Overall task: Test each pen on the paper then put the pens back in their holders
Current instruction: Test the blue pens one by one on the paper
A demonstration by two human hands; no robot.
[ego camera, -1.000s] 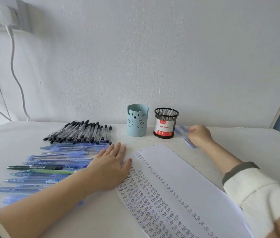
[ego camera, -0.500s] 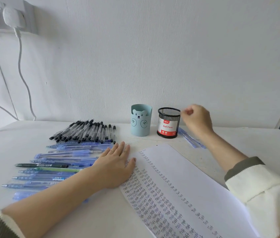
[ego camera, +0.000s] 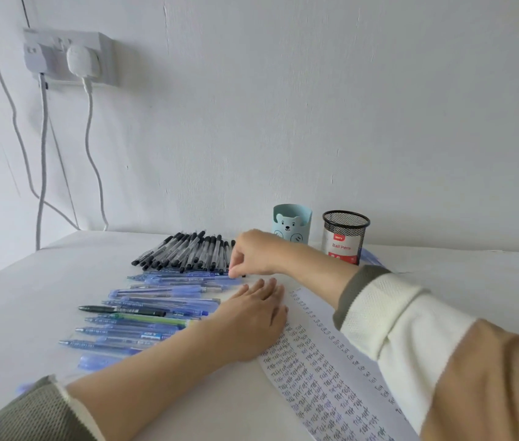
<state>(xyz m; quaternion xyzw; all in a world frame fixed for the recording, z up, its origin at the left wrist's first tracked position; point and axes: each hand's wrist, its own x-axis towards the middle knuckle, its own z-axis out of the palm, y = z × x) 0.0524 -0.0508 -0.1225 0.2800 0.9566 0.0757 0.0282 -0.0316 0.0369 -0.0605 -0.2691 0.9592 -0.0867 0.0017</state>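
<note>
The left hand (ego camera: 251,316) presses flat, fingers straight, on the paper (ego camera: 331,377). Crossed above it, the right hand (ego camera: 247,254) appears to pinch the right end of a blue pen (ego camera: 181,275) lying left-to-right at mid-frame. The bear holder (ego camera: 292,221) and mesh holder (ego camera: 345,237) stand to its upper right.

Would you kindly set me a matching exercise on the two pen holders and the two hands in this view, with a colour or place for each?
Things:
1. bear pen holder
2. mesh pen holder
3. left hand
4. right hand

Descriptions:
A. black, on the right of the pair
B. flat, on the edge of the paper
C. light blue, on the left of the pair
D. fingertips down at the black-capped pens

Pairs: 1-C, 2-A, 3-B, 4-D.
</note>
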